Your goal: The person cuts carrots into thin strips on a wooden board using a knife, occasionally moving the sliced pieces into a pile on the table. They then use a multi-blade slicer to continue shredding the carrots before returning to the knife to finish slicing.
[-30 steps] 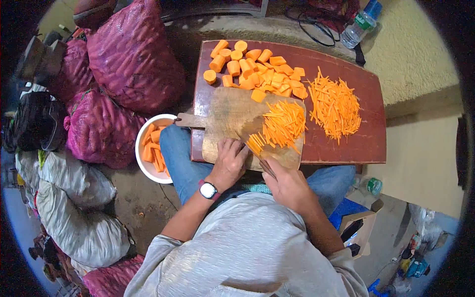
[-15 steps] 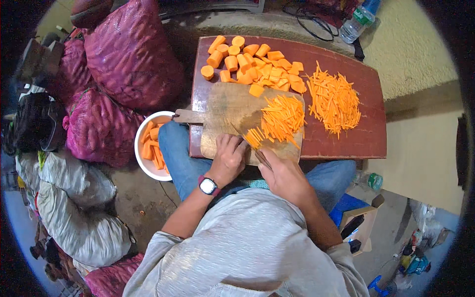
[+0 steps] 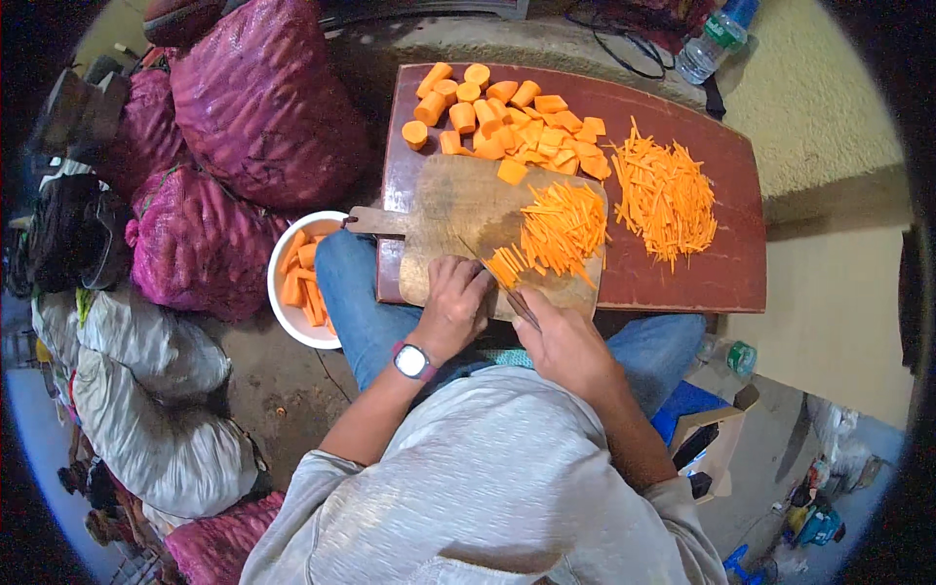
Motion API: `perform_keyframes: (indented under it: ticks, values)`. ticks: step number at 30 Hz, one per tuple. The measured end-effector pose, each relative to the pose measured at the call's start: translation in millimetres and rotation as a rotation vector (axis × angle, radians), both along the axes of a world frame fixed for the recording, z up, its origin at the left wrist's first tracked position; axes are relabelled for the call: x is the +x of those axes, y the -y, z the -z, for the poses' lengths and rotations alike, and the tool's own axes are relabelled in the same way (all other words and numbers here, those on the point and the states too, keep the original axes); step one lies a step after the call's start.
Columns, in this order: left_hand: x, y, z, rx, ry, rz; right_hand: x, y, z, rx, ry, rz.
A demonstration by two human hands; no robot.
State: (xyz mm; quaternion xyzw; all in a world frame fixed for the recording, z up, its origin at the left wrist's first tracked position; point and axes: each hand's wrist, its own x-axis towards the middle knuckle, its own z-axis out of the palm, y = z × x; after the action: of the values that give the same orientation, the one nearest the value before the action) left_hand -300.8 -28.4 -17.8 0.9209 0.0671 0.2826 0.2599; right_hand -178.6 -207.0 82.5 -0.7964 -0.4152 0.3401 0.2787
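The worn wooden cutting board (image 3: pixel 444 200) lies flat in front of me, its stubby handle pointing to nine o'clock. Thin orange carrot strips (image 3: pixel 563 231) sit loosely heaped on its three o'clock side, with a neater row (image 3: pixel 505 266) towards six. Just beside that row slants a narrow knife (image 3: pixel 518 303), tip towards eleven.

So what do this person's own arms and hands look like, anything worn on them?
The left hand and right hand are gloveless. A watch with a rounded, bright face and a dark red strap sits on the left wrist; nothing shows on the right one. The light grey shirt has short sleeves. No markings stand out on them.
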Motion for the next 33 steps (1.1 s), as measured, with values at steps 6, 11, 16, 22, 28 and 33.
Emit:
perform_keyframes:
  ticks: [6,11,16,22,28,33]
  values:
    - [-2,2,-1,-0.020,-0.023,-0.010,-2,6,-5,0.053,0.023,-0.002]
    - [-3,1,4,-0.013,0.016,-0.020,0,4,2,0.086,0.023,-0.037]
    - [-1,3,0,-0.026,0.018,-0.025,0,-3,0,0.005,-0.033,0.007]
    - [-1,4,-1,-0.017,0.012,-0.024,1,0,0,-0.009,-0.021,-0.017]
    - [-2,6,0,-0.030,0.024,-0.030,3,1,-2,0.037,-0.042,-0.002]
    - [1,6,5,-0.036,0.059,-0.052,1,8,-1,0.048,-0.080,0.018]
